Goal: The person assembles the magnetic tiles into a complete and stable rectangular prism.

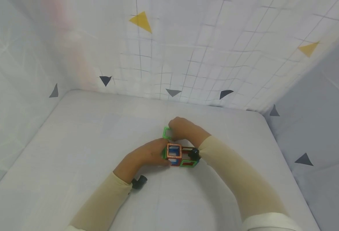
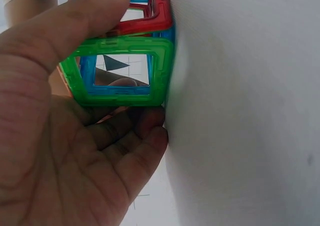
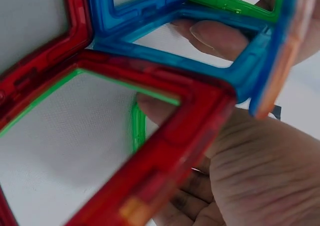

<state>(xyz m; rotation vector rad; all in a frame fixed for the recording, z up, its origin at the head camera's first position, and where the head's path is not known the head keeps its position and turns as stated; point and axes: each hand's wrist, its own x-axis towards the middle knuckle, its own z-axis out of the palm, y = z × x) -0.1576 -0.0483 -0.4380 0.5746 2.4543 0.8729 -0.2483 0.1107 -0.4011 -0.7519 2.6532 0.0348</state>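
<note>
A block built of magnetic tiles (image 1: 181,151), open square frames in orange, red, blue and green, stands on the white surface. My left hand (image 1: 151,152) holds its left end, thumb on the near side and fingers on the far side; in the left wrist view a green end tile (image 2: 162,74) faces the palm. Just beyond the block, my right hand (image 1: 183,129) pinches a loose green square tile (image 1: 164,132) that stands apart from it. In the right wrist view the block's red tiles (image 3: 207,104) cover part of this hand and of the loose tile (image 3: 139,128).
The white surface (image 1: 100,122) ends at a grid-marked back wall (image 1: 186,48), with grey side walls (image 1: 325,128) left and right. Dark wrist cameras sit on both wrists; the right one (image 1: 194,154) hangs over the block's right end.
</note>
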